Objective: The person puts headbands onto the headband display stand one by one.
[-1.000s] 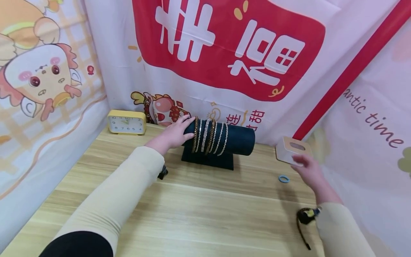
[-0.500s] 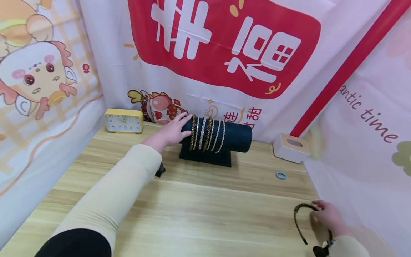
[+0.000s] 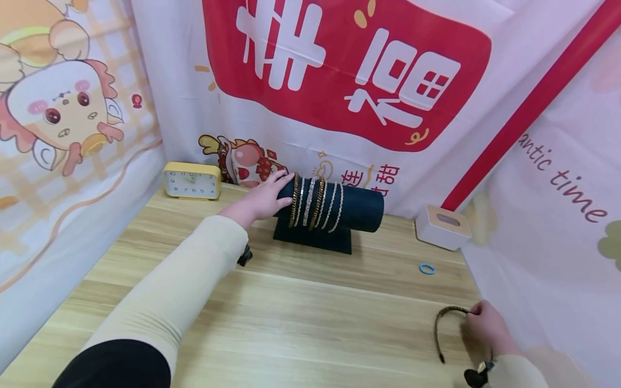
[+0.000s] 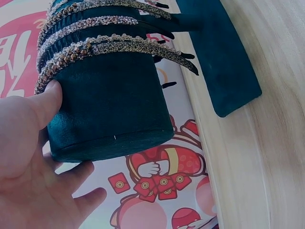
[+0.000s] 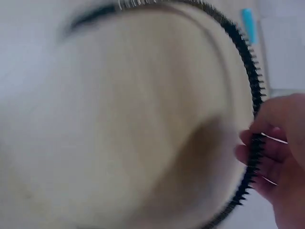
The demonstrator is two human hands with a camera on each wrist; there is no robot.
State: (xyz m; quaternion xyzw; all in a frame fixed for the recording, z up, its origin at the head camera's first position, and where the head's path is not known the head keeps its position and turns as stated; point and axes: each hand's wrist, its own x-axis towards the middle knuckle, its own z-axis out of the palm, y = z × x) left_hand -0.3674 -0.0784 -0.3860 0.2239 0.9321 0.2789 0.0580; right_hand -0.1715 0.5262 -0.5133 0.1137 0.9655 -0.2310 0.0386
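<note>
A dark green cylindrical headband stand (image 3: 364, 209) stands at the back of the table, with several beaded and glittery headbands (image 3: 309, 202) around its left half. My left hand (image 3: 266, 198) holds the stand's left end. In the left wrist view, its thumb lies at the edge of the outermost headband (image 4: 71, 56), and the fingers reach behind the cylinder (image 4: 109, 102). Over the table's right side, my right hand (image 3: 487, 323) pinches a dark headband (image 3: 451, 309) by one side. Small teeth line that headband (image 5: 251, 71) in the right wrist view, between thumb and fingers.
A yellow clock (image 3: 191, 181) stands at the back left. A tissue box (image 3: 442, 227) with a wooden-looking lid sits at the back right, with a small blue ring (image 3: 427, 268) in front of it. Printed cloth walls (image 3: 543, 231) enclose the table's back and sides.
My right hand has come down from near the tissue box to the dark headband and now pinches it. The headband has shifted slightly left. My left hand stays on the stand.
</note>
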